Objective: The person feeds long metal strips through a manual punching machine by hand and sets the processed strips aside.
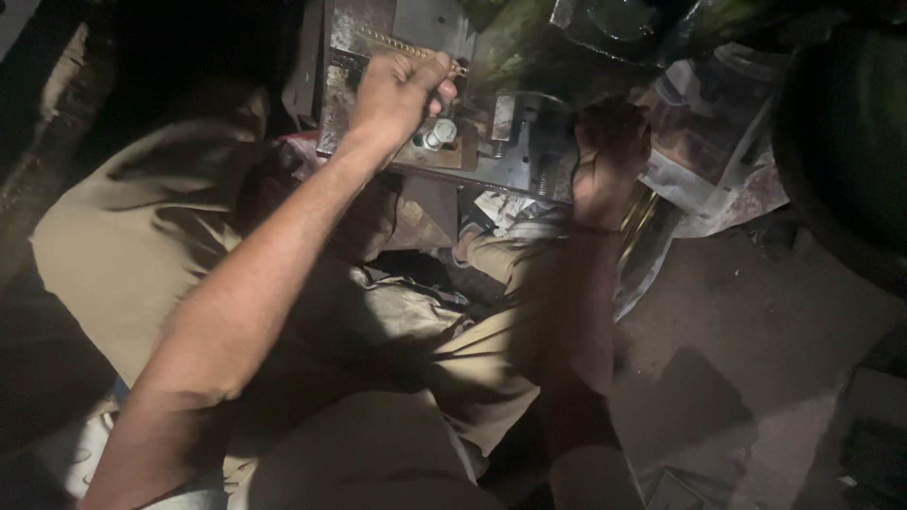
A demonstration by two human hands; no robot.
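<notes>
Scene: dim workshop floor, seen from above; a metal block assembly is set low in front of the person's knees.
Left hand: left hand is clenched around a thin brass-coloured threaded rod, which is laid across the top of the assembly's rusty left plate.
Right hand: right hand is closed on the right edge of the assembly, in shadow; what is gripped underneath cannot be told.
Bolt: a silver hex bolt is seen just below the left hand, standing proud of the plate, so it is judged not fully driven in.
Second fastener: another upright bolt or stud is seen between the two hands, also raised.
Surroundings: crumpled newspaper is spread under and right of the assembly; a dark round tyre-like shape is at far right.
Progress judged: plates are already stacked and fasteners placed; seating and tightening appear left, the rod is not yet inserted anywhere visible.
Unclear: thread engagement and the rod's far end are hidden by glare and darkness.
</notes>
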